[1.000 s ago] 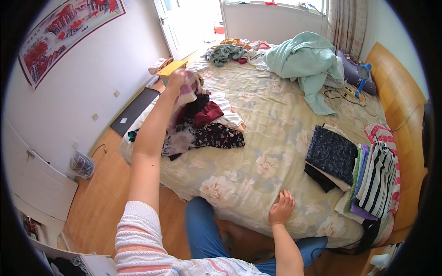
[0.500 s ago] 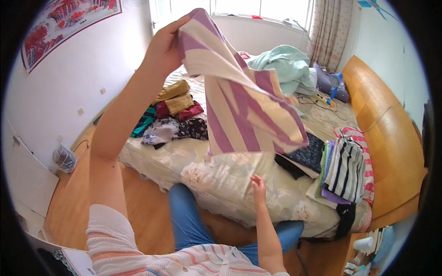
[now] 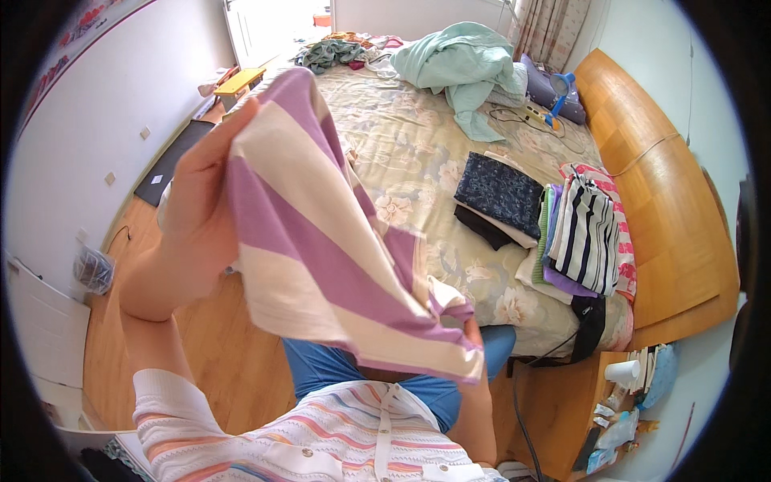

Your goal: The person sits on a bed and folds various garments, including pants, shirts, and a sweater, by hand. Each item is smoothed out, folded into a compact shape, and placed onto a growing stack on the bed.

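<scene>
A garment with broad purple and cream stripes (image 3: 321, 233) hangs stretched in front of me, its exact kind not clear. My left hand (image 3: 210, 173) is raised and closed on its upper left edge. Lower down, at the garment's right corner, my right hand (image 3: 474, 333) grips the cloth; most of that hand is hidden behind the fabric. On the bed beyond lies a folded dark blue patterned garment (image 3: 499, 191), on top of black and pale clothes. Beside it rests a stack with a black-and-white striped top (image 3: 588, 234) uppermost.
The bed (image 3: 385, 149) has a flowered sheet, with a mint-green quilt (image 3: 458, 68) heaped at the far side and a wooden headboard (image 3: 658, 185) on the right. A blue desk lamp (image 3: 560, 88) stands near a power strip. A bedside cabinet (image 3: 590, 402) holds a white cup (image 3: 623, 371).
My left hand has come down and nearer with the striped garment. My right hand, empty before, now holds its lower right corner. The view has tilted downward.
</scene>
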Tool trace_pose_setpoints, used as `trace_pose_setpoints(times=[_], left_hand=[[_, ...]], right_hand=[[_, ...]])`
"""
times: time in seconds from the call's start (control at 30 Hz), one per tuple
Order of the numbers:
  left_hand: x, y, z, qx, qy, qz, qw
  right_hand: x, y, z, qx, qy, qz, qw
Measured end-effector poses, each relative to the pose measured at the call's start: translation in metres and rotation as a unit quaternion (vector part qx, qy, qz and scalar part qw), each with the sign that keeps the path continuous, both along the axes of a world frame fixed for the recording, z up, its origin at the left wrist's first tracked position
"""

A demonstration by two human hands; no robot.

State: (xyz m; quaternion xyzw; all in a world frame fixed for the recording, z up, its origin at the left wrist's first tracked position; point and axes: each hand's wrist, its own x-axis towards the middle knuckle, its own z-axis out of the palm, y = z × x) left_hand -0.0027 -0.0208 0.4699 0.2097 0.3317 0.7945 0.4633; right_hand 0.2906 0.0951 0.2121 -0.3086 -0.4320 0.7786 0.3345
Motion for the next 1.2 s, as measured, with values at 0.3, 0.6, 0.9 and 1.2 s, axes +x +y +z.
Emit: trace_pose_setpoints(times=[0.3,0.6,0.9,1.2], left_hand=[[-0.086,-0.020,-0.012,0.153,0.039,-0.053,0.986],[-0.230,0.152,-0.068,0.052,-0.155,0.089,0.983],[-0.235,0.143,-0.026,0.207,0.018,0.052,0.977],[-0.148,0.044,-0.203,-0.009,0.075,0.052,0.996]], right_hand=[[0.043,0.083,0.079,0.265,0.142,-0.303,0.904],[-0.094,0.276,0.203,0.272,0.054,-0.111,0.954],[-0.131,0.324,0.238,0.404,0.208,-0.151,0.878],[-0.030,0.179,0.030,0.517,0.056,-0.148,0.841]])
